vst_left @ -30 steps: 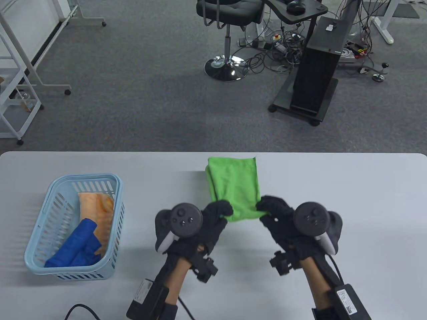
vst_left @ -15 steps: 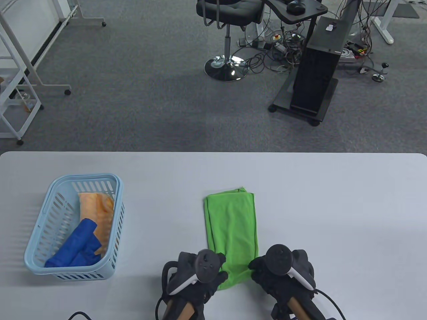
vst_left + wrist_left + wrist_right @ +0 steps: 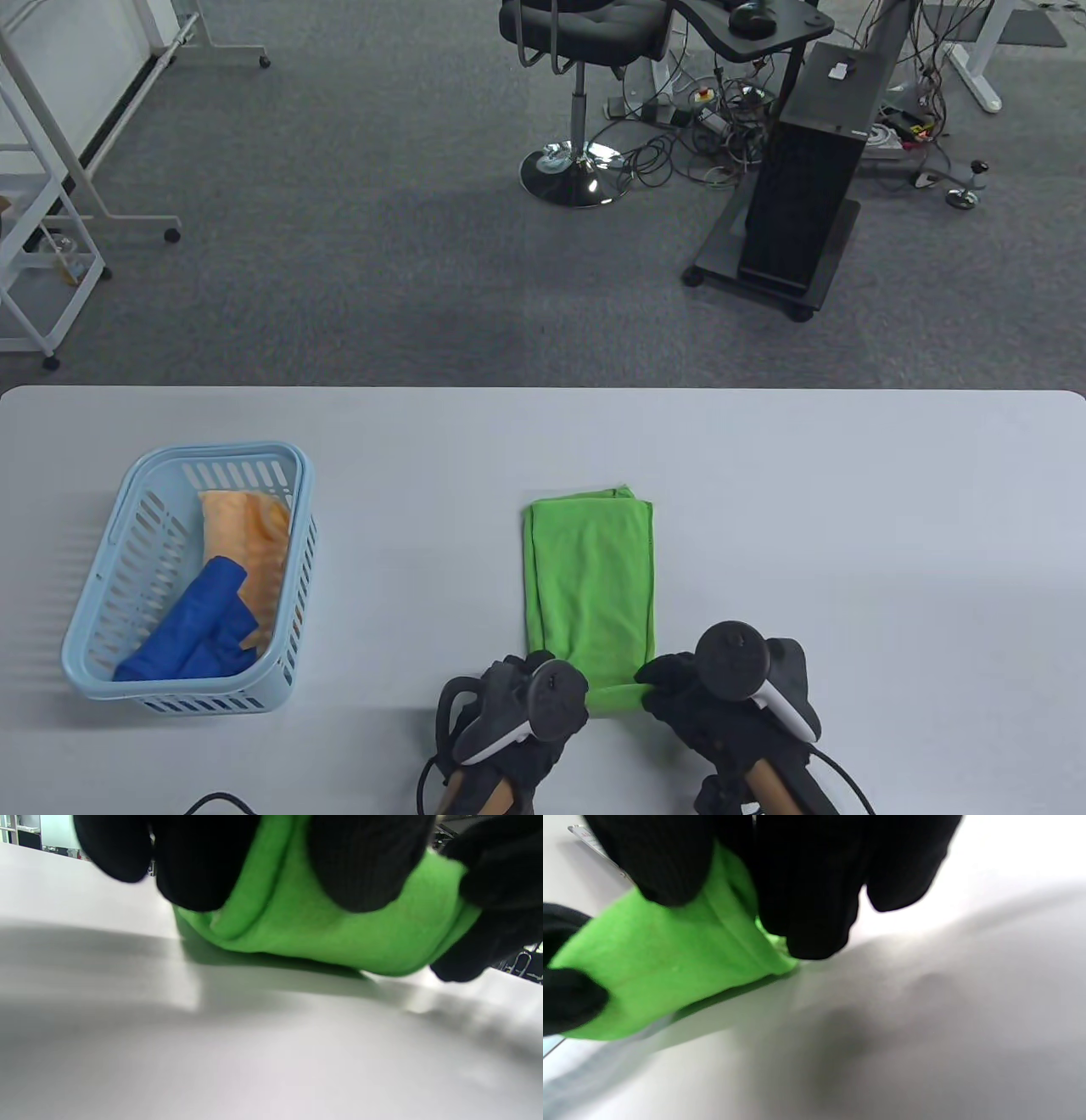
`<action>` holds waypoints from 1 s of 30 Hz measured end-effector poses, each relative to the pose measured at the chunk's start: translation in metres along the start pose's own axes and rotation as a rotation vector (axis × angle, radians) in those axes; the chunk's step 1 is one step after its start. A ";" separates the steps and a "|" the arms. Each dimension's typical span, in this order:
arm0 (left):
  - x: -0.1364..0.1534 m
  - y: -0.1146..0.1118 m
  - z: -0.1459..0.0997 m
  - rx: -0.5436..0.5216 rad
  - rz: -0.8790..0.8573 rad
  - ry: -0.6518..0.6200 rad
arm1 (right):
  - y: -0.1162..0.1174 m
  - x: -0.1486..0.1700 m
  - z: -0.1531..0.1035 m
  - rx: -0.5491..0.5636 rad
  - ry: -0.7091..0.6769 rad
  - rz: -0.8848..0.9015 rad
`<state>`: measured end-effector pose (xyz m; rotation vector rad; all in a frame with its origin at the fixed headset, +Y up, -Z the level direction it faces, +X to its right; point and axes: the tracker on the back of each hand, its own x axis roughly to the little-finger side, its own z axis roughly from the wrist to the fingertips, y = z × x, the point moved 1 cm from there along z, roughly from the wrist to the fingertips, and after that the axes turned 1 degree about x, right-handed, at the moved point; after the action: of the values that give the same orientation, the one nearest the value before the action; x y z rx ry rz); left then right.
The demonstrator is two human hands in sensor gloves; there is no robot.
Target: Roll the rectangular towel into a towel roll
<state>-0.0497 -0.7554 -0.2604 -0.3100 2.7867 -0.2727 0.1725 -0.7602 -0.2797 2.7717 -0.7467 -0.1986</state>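
A green towel (image 3: 590, 577), folded into a long narrow strip, lies on the white table (image 3: 848, 526) and runs away from me. Its near end is curled up into a first small roll (image 3: 612, 698). My left hand (image 3: 530, 700) grips the roll's left end and my right hand (image 3: 679, 688) grips its right end. In the left wrist view, black gloved fingers (image 3: 356, 866) curl over the green roll (image 3: 305, 929). Through the right wrist camera, fingers (image 3: 806, 891) likewise wrap the rolled edge (image 3: 670, 963).
A light blue basket (image 3: 102, 671) stands at the table's left and holds a blue towel roll (image 3: 195, 628) and an orange one (image 3: 246, 526). Beyond the far edge are a chair (image 3: 585, 34) and a black stand (image 3: 806, 170).
Both hands pulled the towel toward me across the table, then turned its near end over into a first small roll. The towel's far end shifted slightly nearer.
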 end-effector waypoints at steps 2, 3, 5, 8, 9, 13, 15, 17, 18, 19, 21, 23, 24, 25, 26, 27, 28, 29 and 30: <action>0.003 0.002 -0.003 -0.008 -0.004 -0.016 | 0.002 0.001 0.000 -0.005 0.002 -0.015; 0.004 0.001 -0.004 0.001 -0.017 -0.021 | 0.003 0.001 0.000 -0.013 0.004 -0.024; 0.008 -0.001 -0.005 0.036 -0.044 -0.008 | 0.007 0.001 0.001 -0.040 0.002 -0.039; 0.013 -0.002 -0.005 0.076 -0.075 0.010 | 0.011 -0.001 0.001 -0.067 0.016 -0.095; 0.013 -0.002 -0.005 0.081 -0.073 0.018 | 0.012 -0.001 0.002 -0.065 0.019 -0.102; 0.012 -0.005 -0.003 0.121 -0.072 0.058 | 0.015 -0.004 0.002 -0.074 0.039 -0.191; 0.012 -0.007 -0.001 0.138 -0.045 0.132 | 0.016 -0.005 0.003 -0.096 0.060 -0.224; 0.010 -0.008 0.001 0.165 0.012 0.193 | 0.018 -0.006 0.005 -0.075 0.074 -0.257; 0.009 -0.009 0.002 0.170 0.029 0.214 | 0.020 -0.007 0.006 -0.069 0.080 -0.271; 0.008 -0.010 0.003 0.174 0.038 0.229 | 0.021 -0.008 0.006 -0.061 0.083 -0.285; 0.005 -0.011 0.003 0.172 0.066 0.261 | 0.023 -0.012 0.006 -0.023 0.074 -0.355; 0.002 -0.010 0.002 0.160 0.094 0.273 | 0.025 -0.015 0.006 -0.003 0.064 -0.372; 0.001 -0.010 0.002 0.162 0.105 0.279 | 0.025 -0.016 0.006 0.019 0.061 -0.374; -0.001 -0.011 0.002 0.165 0.122 0.282 | 0.025 -0.018 0.005 0.048 0.055 -0.374; -0.001 -0.011 0.003 0.169 0.135 0.276 | 0.026 -0.019 0.005 0.062 0.048 -0.374; -0.002 -0.013 0.003 0.176 0.165 0.278 | 0.027 -0.021 0.005 0.078 0.036 -0.385; -0.002 -0.015 0.004 0.184 0.192 0.282 | 0.029 -0.023 0.005 0.071 0.012 -0.395; -0.003 -0.018 0.004 0.196 0.222 0.285 | 0.030 -0.024 0.005 0.060 -0.010 -0.400; -0.003 -0.019 0.004 0.197 0.239 0.293 | 0.030 -0.026 0.006 0.059 -0.025 -0.401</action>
<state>-0.0423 -0.7731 -0.2590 0.1215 3.0100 -0.5694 0.1350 -0.7732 -0.2750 2.9518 -0.1949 -0.2913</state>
